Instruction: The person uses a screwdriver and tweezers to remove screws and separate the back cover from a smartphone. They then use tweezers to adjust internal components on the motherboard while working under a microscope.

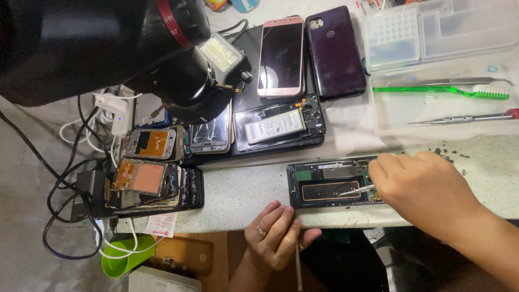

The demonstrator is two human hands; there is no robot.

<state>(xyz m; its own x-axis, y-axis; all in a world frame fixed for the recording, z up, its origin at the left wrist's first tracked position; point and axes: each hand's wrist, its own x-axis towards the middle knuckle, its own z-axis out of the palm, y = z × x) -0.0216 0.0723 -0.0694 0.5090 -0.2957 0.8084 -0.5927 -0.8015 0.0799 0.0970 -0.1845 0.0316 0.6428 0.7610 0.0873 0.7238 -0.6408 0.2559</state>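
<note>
Two hands apart: right hand (419, 186) pinches tweezers (358, 190) over an opened phone (330, 184) on the speckled table (243, 194); left hand (275, 235) rests loose at its edge, white-labelled battery (274, 126) behind.

Opened phone's (330, 184) right end (circuit side) beneath right hand (419, 189)

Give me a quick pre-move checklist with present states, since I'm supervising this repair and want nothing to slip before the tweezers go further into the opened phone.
1. Opened phone flat on the bench: ok.
2. Right hand holds the tweezers, tips over the phone's inside: ok.
3. Left hand bracing the phone: not ok, it rests at the bench edge, just short of it.
4. What the tips touch: cannot tell.
5. Screwdriver and green brush in the tray: ok.
</note>
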